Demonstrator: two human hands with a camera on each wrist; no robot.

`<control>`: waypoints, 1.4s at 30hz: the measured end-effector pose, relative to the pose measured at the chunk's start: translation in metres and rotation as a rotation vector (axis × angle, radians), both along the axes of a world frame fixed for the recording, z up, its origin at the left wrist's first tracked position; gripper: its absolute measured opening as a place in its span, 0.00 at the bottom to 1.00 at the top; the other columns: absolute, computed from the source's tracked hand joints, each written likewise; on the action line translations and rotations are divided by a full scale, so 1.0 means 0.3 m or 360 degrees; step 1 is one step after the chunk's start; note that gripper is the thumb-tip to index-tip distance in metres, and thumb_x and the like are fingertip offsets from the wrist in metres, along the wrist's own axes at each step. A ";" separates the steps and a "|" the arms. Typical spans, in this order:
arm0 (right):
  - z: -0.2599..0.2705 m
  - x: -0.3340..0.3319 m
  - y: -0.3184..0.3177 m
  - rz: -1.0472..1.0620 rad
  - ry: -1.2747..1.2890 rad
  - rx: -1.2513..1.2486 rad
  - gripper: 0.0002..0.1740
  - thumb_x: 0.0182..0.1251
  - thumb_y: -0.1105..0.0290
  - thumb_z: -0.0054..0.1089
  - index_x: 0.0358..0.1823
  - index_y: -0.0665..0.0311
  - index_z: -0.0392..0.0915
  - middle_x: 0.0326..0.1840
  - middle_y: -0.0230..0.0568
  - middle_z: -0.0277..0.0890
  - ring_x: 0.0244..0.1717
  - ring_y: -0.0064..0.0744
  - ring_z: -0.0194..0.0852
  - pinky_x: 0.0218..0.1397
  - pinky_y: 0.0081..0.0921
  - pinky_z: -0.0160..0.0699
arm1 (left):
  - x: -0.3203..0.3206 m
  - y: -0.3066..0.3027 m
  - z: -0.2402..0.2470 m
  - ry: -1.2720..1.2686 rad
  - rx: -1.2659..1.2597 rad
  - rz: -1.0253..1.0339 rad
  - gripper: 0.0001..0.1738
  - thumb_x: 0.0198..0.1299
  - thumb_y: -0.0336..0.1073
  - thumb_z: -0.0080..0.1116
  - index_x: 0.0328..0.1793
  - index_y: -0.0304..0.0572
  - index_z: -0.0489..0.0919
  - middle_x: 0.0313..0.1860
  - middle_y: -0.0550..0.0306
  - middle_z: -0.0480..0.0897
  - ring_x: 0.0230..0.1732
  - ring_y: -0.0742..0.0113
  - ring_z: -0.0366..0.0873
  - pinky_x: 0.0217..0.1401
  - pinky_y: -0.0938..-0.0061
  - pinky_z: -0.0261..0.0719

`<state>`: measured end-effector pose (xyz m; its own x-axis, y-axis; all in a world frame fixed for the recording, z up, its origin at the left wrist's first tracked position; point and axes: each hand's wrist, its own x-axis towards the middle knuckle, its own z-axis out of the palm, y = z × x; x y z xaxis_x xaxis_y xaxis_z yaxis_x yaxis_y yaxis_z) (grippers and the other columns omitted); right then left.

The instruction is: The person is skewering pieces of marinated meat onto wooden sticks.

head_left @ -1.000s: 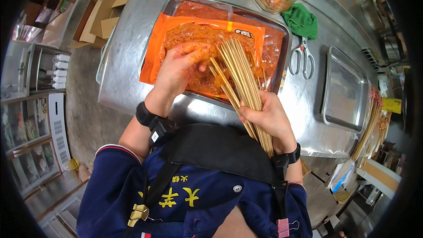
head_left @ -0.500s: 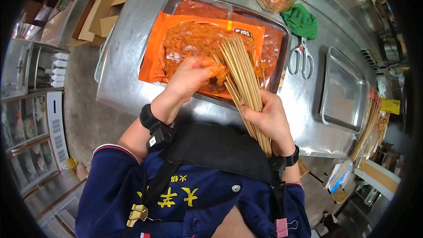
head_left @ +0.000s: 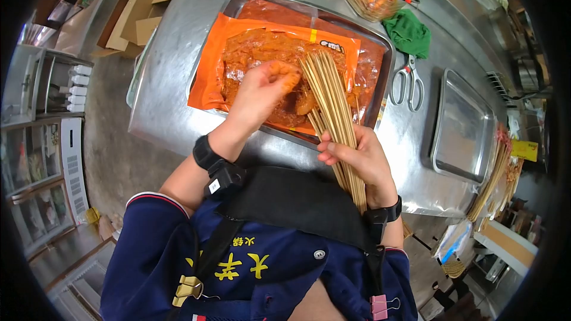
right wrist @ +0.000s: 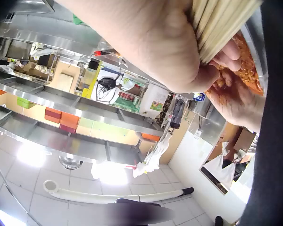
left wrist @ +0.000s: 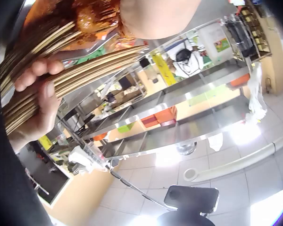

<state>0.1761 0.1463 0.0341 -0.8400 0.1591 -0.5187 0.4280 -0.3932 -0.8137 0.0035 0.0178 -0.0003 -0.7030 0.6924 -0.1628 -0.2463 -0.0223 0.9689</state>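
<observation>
In the head view my right hand [head_left: 367, 157] grips a thick bundle of bamboo skewers [head_left: 332, 104], their upper ends over the bag. A few skewers stand apart from the bundle on its left side, with a sauce-coated piece of meat [head_left: 305, 102] at their upper ends. My left hand [head_left: 259, 96] hovers above the opened orange bag [head_left: 205, 62], close to the skewer tips. Its fingers are bent and smeared with red sauce; I cannot tell whether they hold anything. The bag of marinated meat lies in a metal tray [head_left: 389, 62].
Right of the tray lie scissors [head_left: 408, 86] and a green cloth [head_left: 407, 34]. A clear container [head_left: 372, 0] with pens stands at the back. An empty metal tray [head_left: 464, 128] sits farther right, near more skewers [head_left: 491, 178]. Cardboard boxes [head_left: 140, 18] stand beyond the table's left edge.
My left hand brought a piece of meat to the separate skewers, then drew up and away, leaving meat at their ends. My right fingers have loosened slightly and still hold the bundle.
</observation>
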 end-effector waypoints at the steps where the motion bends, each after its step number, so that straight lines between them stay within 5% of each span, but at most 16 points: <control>1: -0.003 -0.002 0.000 0.0006 0.0000 0.0002 0.10 0.59 0.76 0.58 0.41 0.73 0.74 0.33 0.40 0.78 0.33 0.24 0.79 0.36 0.16 0.78 | -0.001 -0.012 0.038 -0.0130 -0.0007 -0.0083 0.10 0.60 0.34 0.56 0.45 0.38 0.77 0.33 0.64 0.80 0.30 0.82 0.72 0.30 0.87 0.68; 8: 0.015 -0.009 -0.025 0.0033 -0.0022 0.0142 0.13 0.56 0.76 0.57 0.43 0.74 0.75 0.32 0.38 0.78 0.33 0.22 0.78 0.36 0.16 0.77 | 0.017 -0.035 0.034 -0.0360 -0.0029 -0.0224 0.09 0.61 0.38 0.56 0.38 0.40 0.78 0.29 0.62 0.80 0.23 0.84 0.70 0.21 0.91 0.62; 25: -0.026 0.011 -0.004 -0.0060 0.0083 -0.0025 0.11 0.58 0.75 0.59 0.41 0.71 0.75 0.32 0.37 0.78 0.32 0.23 0.79 0.35 0.15 0.76 | 0.031 -0.026 0.027 -0.0871 0.0351 -0.0294 0.09 0.64 0.37 0.52 0.41 0.39 0.76 0.32 0.60 0.79 0.24 0.81 0.68 0.22 0.88 0.63; 38: -0.027 0.007 -0.017 -0.0189 0.0060 0.0079 0.12 0.58 0.78 0.58 0.44 0.71 0.73 0.35 0.41 0.77 0.32 0.26 0.79 0.35 0.18 0.79 | 0.010 -0.039 -0.015 -0.0616 0.0121 -0.0253 0.07 0.61 0.36 0.55 0.39 0.41 0.76 0.28 0.60 0.80 0.24 0.80 0.74 0.17 0.87 0.63; 42: -0.024 -0.001 -0.023 -0.0137 -0.0018 0.0179 0.08 0.57 0.79 0.57 0.38 0.71 0.72 0.32 0.39 0.76 0.31 0.26 0.79 0.32 0.19 0.79 | 0.021 -0.029 -0.027 -0.0462 -0.0036 -0.0174 0.07 0.60 0.38 0.56 0.35 0.43 0.75 0.27 0.61 0.79 0.23 0.80 0.73 0.19 0.87 0.66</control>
<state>0.1757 0.1395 0.0267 -0.8150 0.2881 -0.5027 0.4057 -0.3357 -0.8502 0.0098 0.0090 -0.0085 -0.5464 0.7552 -0.3621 -0.5126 0.0404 0.8577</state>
